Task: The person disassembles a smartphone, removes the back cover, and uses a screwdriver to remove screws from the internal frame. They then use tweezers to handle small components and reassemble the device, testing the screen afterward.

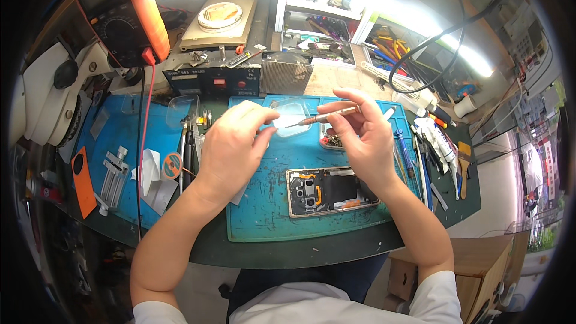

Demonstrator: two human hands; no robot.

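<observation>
My right hand (363, 135) grips a slim pen-like screwdriver (342, 114) between thumb and fingers, its thin tip pointing left. Across from that tip is my left hand (231, 144), thumb and forefinger drawn close together. Whatever they may pinch is too small to make out. Both hands are raised over a blue work mat (264, 222). Below them lies a phone (309, 195) with its back off, its camera modules and inner parts showing. Behind the hands sit a clear plastic box (293, 108) and a small tray of screws (331, 139), partly covered by my right hand.
An orange multimeter (114, 18) with red and black leads hangs at upper left. A metal clamp (113, 177) and an orange plate (83, 183) lie left. Brushes (464, 165) and tubes (441, 141) crowd the right edge. A boxy bench device (216, 81) stands behind.
</observation>
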